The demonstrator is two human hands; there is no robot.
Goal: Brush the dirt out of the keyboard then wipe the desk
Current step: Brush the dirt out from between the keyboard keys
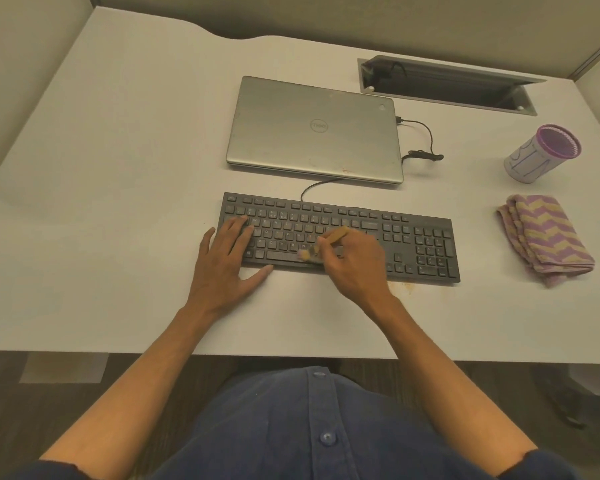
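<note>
Landmark: a black full-size keyboard point(340, 237) lies flat near the front middle of a pale desk point(118, 168); every place below is given relative to it.
Left hand: the left hand point(227, 258) lies flat, fingers straight and spread, over the keyboard's left end; the fingertips rest on the letter keys and the thumb lies on the desk along the keyboard's front edge. It grasps nothing.
Right hand: the right hand point(352, 261) sits over the middle of the keyboard, fingers curled round a small brush point(321, 245).
Brush: its wooden handle slants up and away from the hand; its pale bristles touch the keys by the space bar. The brush is blurred.
Dirt: a few brownish specks point(407, 285) lie on the desk just in front of the keyboard's right part.
Cloth: a folded cloth point(544, 237) with purple and yellow zigzags lies on the desk to the right of the keyboard, apart from it.
Laptop: a closed silver laptop point(316, 129) lies just behind the keyboard, a black cable plugged into its right side.
Cup: a purple-rimmed cup point(541, 154) stands behind the cloth, right of the laptop.
Cable hatch: an open slot point(447, 84) in the desk lies behind the laptop, to the right.
Person: dark blue buttoned shirt, bare forearms.
</note>
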